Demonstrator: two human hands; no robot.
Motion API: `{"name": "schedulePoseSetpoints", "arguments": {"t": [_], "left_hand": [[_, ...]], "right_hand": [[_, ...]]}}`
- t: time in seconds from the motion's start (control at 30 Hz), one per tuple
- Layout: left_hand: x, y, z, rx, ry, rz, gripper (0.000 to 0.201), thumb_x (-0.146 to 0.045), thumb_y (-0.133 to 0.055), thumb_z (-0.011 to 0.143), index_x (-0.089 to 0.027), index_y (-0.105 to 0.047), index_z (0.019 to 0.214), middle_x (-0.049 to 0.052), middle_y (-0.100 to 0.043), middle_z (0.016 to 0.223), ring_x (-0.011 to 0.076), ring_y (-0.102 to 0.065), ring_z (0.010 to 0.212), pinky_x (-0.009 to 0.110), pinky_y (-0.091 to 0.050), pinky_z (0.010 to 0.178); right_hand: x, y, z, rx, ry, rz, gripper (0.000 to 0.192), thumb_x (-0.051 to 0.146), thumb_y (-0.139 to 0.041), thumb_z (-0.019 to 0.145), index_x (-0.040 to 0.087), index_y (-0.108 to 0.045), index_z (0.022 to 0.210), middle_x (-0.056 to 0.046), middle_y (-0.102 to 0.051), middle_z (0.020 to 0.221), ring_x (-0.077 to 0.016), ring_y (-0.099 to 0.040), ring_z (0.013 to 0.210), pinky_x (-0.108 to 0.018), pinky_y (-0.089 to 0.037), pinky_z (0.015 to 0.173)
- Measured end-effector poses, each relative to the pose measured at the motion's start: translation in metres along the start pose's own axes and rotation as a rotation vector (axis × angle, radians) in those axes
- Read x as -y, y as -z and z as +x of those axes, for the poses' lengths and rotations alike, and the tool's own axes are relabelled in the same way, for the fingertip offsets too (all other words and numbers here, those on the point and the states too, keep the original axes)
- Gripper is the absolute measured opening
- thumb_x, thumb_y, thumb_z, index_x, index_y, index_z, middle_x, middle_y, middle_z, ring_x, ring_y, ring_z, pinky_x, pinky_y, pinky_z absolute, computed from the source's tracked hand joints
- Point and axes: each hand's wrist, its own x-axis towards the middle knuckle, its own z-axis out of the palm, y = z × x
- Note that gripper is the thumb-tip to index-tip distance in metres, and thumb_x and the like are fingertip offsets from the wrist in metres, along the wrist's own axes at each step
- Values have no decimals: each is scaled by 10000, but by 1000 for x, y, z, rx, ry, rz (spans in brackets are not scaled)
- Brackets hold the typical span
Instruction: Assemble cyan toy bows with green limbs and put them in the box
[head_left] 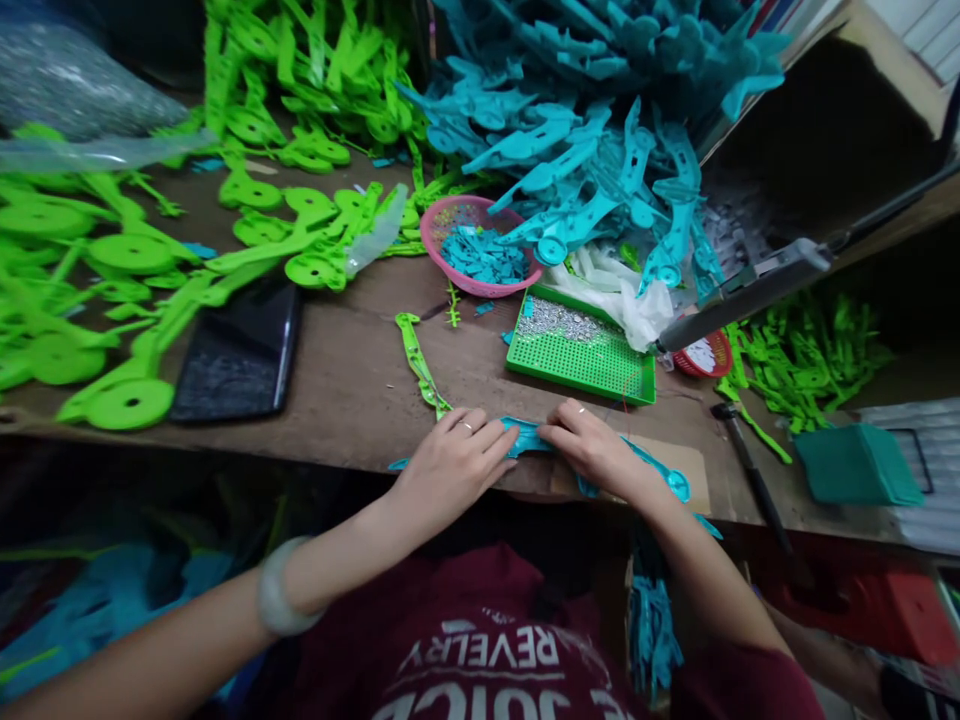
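My left hand (454, 462) and my right hand (592, 447) press side by side on a long teal plastic part (525, 437) lying flat at the table's near edge. Its round end (677, 485) sticks out past my right wrist. Both hands pinch the part near its middle, fingers curled. A single green plastic part (420, 362) lies just beyond my left hand. A green perforated tray (581, 350) holding small silver pieces sits just beyond my right hand.
A pink basket (480, 245) of small teal pieces stands behind the tray. Heaps of green parts (135, 250) fill the left, teal parts (600, 130) the back. A dark phone (240, 350) lies left. A hammer (750, 470) and a red dish (705, 355) are on the right.
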Motion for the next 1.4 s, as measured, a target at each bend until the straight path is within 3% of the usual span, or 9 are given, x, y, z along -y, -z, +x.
{"name": "schedulePoseSetpoints", "arguments": {"t": [0.13,0.3,0.47,0.67,0.8,1.1,1.4], "left_hand": [[0,-1,9,61,-27,12,167,-267,-699,913,-161,-685,1041,63,-641,858,264,-560,857,396,-416,798],[2,-3,10,65,-50,-77,52,-180,-669,920,-176,-670,973,85,-648,985,262,-556,940,377,-421,808],[7,-6,14,141,-106,-224,88,-147,-566,973,-182,-627,919,40,-657,918,233,-553,893,363,-418,773],[12,-9,18,239,-76,-343,128,-125,-560,950,-163,-602,1065,62,-646,989,242,-559,939,364,-462,809],[11,-15,20,272,-94,-310,128,-158,-515,982,-169,-619,1055,74,-634,1011,250,-552,969,391,-479,865],[12,-16,17,159,-178,-254,193,-185,-463,1022,-176,-641,1094,56,-608,924,234,-533,894,379,-478,836],[8,-13,20,167,-121,-193,179,-208,-508,1008,-162,-680,992,86,-605,925,251,-524,880,369,-457,730]], "right_hand": [[0,-1,-10,-56,-29,28,281,108,-374,1028,211,-624,1101,-56,-541,976,-185,-485,876,-298,-448,761],[-2,-7,-8,-93,-43,79,243,125,-397,1024,195,-628,1054,-72,-547,972,-193,-481,875,-308,-447,747],[-3,-11,-4,-120,-51,63,221,141,-384,1034,196,-593,989,-66,-545,966,-183,-487,879,-290,-449,759],[-3,-16,-1,-98,-96,22,199,183,-416,1038,193,-574,917,-69,-553,920,-194,-493,853,-292,-436,744],[-1,-14,-2,-84,-104,31,169,158,-431,1026,185,-585,963,-80,-566,948,-198,-504,881,-289,-435,762],[10,-20,3,-85,-258,-40,200,223,-436,1044,177,-596,934,-80,-586,899,-216,-507,854,-311,-402,734],[15,-23,-3,-105,-249,-63,231,172,-421,1038,185,-627,935,-88,-587,922,-227,-477,885,-327,-375,738]]}}
